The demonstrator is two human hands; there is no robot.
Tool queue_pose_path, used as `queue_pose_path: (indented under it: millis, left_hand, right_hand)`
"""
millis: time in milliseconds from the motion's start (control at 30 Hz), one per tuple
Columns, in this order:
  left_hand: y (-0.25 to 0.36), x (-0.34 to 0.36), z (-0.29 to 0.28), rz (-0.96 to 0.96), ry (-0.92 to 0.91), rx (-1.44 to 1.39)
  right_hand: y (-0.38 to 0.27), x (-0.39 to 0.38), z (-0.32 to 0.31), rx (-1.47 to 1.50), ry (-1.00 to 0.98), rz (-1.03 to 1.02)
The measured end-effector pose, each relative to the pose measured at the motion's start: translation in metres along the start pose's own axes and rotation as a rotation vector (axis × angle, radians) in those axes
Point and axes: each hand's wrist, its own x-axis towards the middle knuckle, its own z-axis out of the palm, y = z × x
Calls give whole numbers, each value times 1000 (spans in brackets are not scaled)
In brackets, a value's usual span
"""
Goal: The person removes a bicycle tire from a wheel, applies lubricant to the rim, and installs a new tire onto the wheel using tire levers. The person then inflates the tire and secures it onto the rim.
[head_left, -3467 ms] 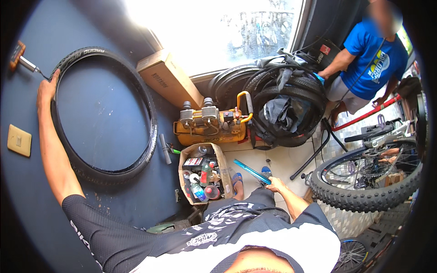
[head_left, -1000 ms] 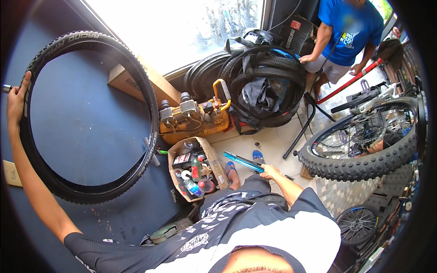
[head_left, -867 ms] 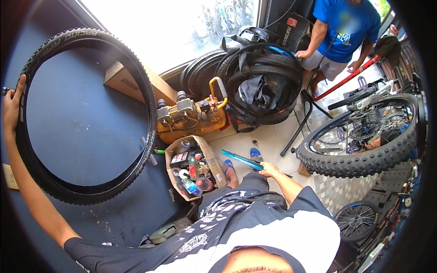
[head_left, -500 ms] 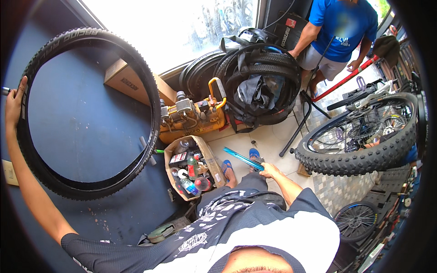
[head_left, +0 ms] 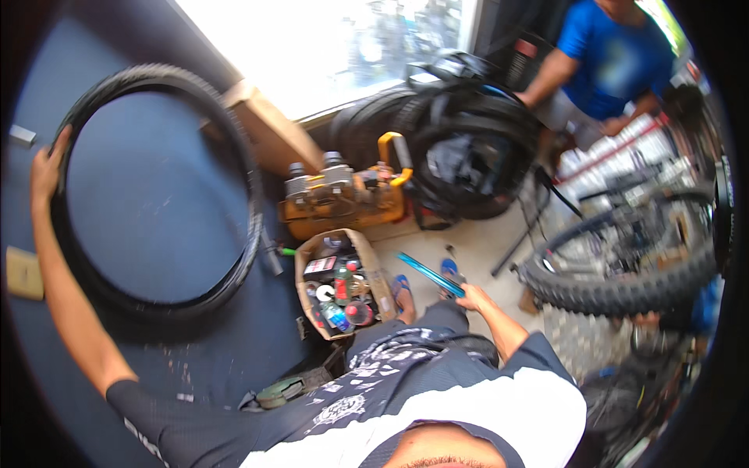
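A black bicycle tire (head_left: 152, 76), off any wheel, is held up at the left against the blue wall. My left hand (head_left: 51, 168), arm stretched far out, is closed around the tire's left side. In front of my waist, my right hand (head_left: 474, 299) is closed on one end of a long, narrow, shiny blue bar (head_left: 427, 273). The bar's other end points forward and left over the floor; its exact kind does not show. Motion blur softens the tire's tread.
A cardboard box (head_left: 388, 300) of bottles stands by my feet. Beyond it are a yellow air compressor (head_left: 351, 210) and a pile of black tires (head_left: 499, 199). To the right is a bicycle wheel (head_left: 608, 300). A person in a blue shirt (head_left: 616, 58) stands far right.
The view has shifted, and the scene sits farther right. The tire looks smaller and closer to the wall. Both hands keep their hold.
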Motion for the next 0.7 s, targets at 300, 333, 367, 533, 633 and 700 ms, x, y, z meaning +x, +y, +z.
queue_pose_path:
  millis: [300, 333, 367, 533, 633, 700]
  left_hand:
    - [50, -11, -73, -139, 59, 94]
    - [54, -16, -77, -159, 31, 68]
    - [54, -17, -80, -154, 60, 59]
    - [48, -10, -86, -129, 174, 103]
    - [45, -2, -86, -127, 153, 128]
    - [39, 5, -82, -135, 165, 155]
  right_hand:
    - [-17, 9, 4, -84, -4, -8]
    - [-21, 7, 0, -89, -11, 16]
    - [-20, 8, 0, -73, -10, 22]
    - [-21, 14, -1, -107, -24, -1]
    - [-21, 12, -1, -105, -32, 10]
    - [-22, 11, -2, -102, -31, 16]
